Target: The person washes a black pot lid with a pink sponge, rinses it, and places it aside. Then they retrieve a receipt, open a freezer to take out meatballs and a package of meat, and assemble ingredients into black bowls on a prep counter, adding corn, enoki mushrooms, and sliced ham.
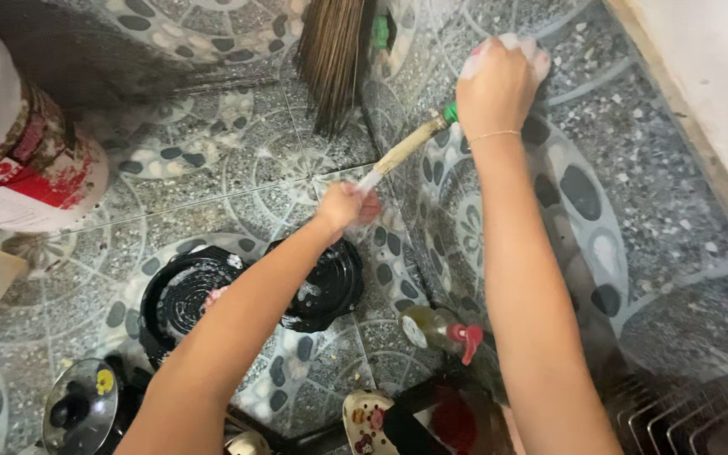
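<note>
We see the left hand clamped on a brush handle, the right hand closed on a soapy sponge near the wall edge; 2 black trays and a spray bottle crowd the tiled floor below.

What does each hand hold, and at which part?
The left hand grips the pale broom handle at its lower end. The right hand presses a white soapy sponge against the patterned tile.

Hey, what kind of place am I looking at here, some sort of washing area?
Probably a home wash area on the floor. The patterned floor tiles are wet, black round dishes lie soapy by a spray bottle, and both hands, left hand and right hand, grip a soapy broom handle.
</note>
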The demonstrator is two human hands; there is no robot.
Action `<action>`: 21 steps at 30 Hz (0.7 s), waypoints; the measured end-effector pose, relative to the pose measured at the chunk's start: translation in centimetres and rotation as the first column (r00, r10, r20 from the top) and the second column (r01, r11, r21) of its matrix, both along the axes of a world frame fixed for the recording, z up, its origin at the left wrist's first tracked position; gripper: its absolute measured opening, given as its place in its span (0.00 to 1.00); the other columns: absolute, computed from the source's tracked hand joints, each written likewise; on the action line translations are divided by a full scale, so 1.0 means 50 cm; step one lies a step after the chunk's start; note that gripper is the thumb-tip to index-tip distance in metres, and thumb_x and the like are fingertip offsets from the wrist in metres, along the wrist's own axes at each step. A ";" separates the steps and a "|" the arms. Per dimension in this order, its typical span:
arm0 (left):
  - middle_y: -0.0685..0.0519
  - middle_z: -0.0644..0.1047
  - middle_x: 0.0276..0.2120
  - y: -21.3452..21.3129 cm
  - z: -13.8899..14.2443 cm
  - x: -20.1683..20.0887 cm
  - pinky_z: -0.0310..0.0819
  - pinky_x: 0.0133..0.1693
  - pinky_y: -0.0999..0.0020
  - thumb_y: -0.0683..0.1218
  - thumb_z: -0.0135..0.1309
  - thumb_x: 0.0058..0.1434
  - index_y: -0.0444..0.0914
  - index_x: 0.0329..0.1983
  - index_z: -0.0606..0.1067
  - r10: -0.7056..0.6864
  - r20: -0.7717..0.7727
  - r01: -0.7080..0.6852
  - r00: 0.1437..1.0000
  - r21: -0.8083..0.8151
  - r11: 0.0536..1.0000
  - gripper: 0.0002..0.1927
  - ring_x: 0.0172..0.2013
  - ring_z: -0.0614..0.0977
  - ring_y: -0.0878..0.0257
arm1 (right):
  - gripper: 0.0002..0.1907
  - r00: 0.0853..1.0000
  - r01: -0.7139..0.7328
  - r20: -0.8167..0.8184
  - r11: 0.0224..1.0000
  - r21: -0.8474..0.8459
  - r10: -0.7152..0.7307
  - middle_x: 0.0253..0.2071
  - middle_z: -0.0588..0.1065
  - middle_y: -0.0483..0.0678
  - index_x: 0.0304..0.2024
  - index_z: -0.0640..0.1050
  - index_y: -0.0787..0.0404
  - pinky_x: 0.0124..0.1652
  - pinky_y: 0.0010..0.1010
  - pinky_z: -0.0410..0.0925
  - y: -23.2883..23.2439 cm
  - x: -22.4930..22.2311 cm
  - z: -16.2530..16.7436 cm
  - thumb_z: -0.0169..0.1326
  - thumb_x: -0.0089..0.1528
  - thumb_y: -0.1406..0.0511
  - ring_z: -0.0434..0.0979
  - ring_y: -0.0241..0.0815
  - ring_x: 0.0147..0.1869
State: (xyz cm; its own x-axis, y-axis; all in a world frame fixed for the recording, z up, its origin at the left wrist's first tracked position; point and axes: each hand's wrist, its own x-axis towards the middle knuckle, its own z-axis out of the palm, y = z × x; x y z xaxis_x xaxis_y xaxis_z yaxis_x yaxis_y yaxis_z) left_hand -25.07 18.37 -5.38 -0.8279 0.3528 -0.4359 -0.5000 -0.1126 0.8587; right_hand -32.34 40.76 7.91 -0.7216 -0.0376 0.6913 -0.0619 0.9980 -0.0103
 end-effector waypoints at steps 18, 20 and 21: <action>0.48 0.82 0.38 -0.047 -0.029 -0.013 0.83 0.40 0.54 0.45 0.47 0.64 0.35 0.44 0.78 0.166 0.104 -0.189 0.981 0.279 0.942 0.12 0.37 0.85 0.55 | 0.14 0.752 0.392 -0.260 -0.728 -0.563 0.606 0.26 0.73 0.41 0.36 0.80 0.60 0.14 0.18 0.54 -0.261 0.131 -0.303 0.52 0.67 0.57 0.60 0.27 0.16; 0.47 0.82 0.38 -0.036 -0.022 -0.018 0.80 0.41 0.58 0.47 0.48 0.67 0.33 0.42 0.79 0.241 0.100 -0.260 0.966 0.314 0.913 0.13 0.37 0.84 0.57 | 0.23 0.751 0.479 -0.204 -0.731 -0.486 0.628 0.19 0.66 0.40 0.26 0.72 0.56 0.13 0.23 0.53 -0.275 0.119 -0.305 0.51 0.66 0.48 0.58 0.31 0.14; 0.47 0.83 0.38 -0.031 -0.020 -0.020 0.79 0.41 0.61 0.48 0.49 0.68 0.32 0.42 0.79 0.277 0.098 -0.294 0.956 0.332 0.896 0.14 0.37 0.83 0.58 | 0.28 0.748 0.519 -0.176 -0.729 -0.446 0.640 0.15 0.62 0.39 0.22 0.69 0.54 0.12 0.26 0.52 -0.282 0.113 -0.305 0.50 0.65 0.43 0.58 0.33 0.14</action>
State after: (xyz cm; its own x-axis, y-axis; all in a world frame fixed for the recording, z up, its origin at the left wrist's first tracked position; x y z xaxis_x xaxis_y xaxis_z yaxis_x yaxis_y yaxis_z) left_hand -26.10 16.80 -6.37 -0.8968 0.2378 -0.3731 -0.4415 -0.5371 0.7188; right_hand -26.70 26.68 -7.33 -0.8451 -0.2670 -0.4631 0.4761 -0.7699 -0.4249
